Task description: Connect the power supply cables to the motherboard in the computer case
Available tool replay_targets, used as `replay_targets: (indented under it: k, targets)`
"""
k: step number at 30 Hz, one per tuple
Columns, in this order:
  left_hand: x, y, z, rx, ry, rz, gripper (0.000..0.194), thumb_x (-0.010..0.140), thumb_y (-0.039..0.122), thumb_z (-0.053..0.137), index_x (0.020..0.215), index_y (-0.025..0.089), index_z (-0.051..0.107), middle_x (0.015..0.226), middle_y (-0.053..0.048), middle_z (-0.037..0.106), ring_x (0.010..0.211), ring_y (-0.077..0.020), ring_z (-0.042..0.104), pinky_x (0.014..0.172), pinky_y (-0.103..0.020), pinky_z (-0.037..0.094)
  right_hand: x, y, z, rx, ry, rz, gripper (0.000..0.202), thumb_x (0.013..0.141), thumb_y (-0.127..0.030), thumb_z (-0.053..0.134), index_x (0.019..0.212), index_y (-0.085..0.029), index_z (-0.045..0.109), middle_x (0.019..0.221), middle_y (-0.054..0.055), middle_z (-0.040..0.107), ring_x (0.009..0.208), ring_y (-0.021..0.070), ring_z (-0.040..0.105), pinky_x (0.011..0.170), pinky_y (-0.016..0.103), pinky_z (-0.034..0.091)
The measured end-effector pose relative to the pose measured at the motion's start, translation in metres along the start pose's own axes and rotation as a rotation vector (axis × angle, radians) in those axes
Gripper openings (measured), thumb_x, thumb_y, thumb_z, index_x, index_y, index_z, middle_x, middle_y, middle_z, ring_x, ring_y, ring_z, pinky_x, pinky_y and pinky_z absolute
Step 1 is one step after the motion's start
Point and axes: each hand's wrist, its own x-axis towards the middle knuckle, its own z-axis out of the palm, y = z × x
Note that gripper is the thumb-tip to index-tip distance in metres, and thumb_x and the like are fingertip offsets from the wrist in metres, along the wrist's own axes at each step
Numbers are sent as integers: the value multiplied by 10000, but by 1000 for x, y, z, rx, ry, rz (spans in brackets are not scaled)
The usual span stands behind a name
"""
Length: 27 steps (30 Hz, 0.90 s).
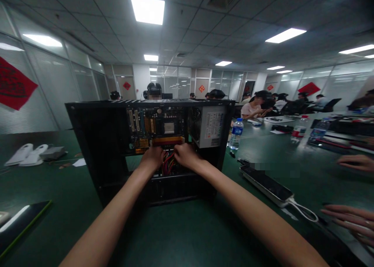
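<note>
Running crosswise, the orange-red strip (168, 141) had the left hand (154, 158) at its left end, right hand (187, 155) at its right, both curled, grip unclear.

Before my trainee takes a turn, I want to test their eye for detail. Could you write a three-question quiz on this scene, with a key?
1. Multiple choice: as the camera sees it, which part of the open computer case holds the power supply?
A) upper left
B) upper right
C) lower left

2. True or false: a blue-capped bottle stands on the table to the right of the case in the picture.

3. Fill in the blank: between the left hand and the right hand shows a bundle of coloured ____.

Key: 1. B; 2. true; 3. cables.
</note>
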Motion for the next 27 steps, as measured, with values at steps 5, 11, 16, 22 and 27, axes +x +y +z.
replay_targets:
  k: [5, 11, 16, 22, 27]
  targets:
    - [-3, -6, 0, -62, 14, 21, 385, 1017, 334, 410, 1034, 175, 760, 1068, -151, 770, 1019, -272, 728, 811, -323, 510, -12, -5, -14, 1, 32, -184, 272, 1036, -275, 455, 1012, -140, 691, 1015, 105, 748, 929, 189, 704, 761, 267, 431]
    - [-6, -13, 5, -146, -1, 61, 447, 1026, 397, 399, 949, 167, 775, 989, -149, 781, 947, -265, 735, 759, -318, 483, -20, -7, -15, -43, 76, -388, 300, 1051, -273, 434, 1010, -128, 693, 979, 107, 750, 864, 188, 702, 716, 276, 429]
    - [-13, -12, 4, -138, 22, 106, 470, 1033, 419, 392, 898, 169, 766, 936, -135, 780, 920, -261, 729, 764, -325, 467, -29, -10, -21, -167, 238, -559, 267, 1018, -245, 477, 896, -149, 695, 813, 67, 746, 672, 167, 674, 558, 278, 394]
    - [-20, -10, -3, -158, 20, 107, 496, 1041, 459, 382, 846, 191, 751, 916, -110, 778, 895, -240, 717, 738, -302, 460, -71, 2, -102, 186, 1104, -820, 186, 958, -167, 552, 782, -196, 607, 632, -22, 628, 549, 104, 602, 538, 235, 464]
    - [-26, -5, -8, -100, 61, 68, 455, 1040, 457, 393, 942, 193, 750, 984, -123, 769, 963, -265, 713, 774, -319, 478, -57, 62, -122, 838, 1693, -269, 159, 939, -231, 535, 806, -192, 613, 723, 3, 608, 589, 113, 575, 507, 234, 431]
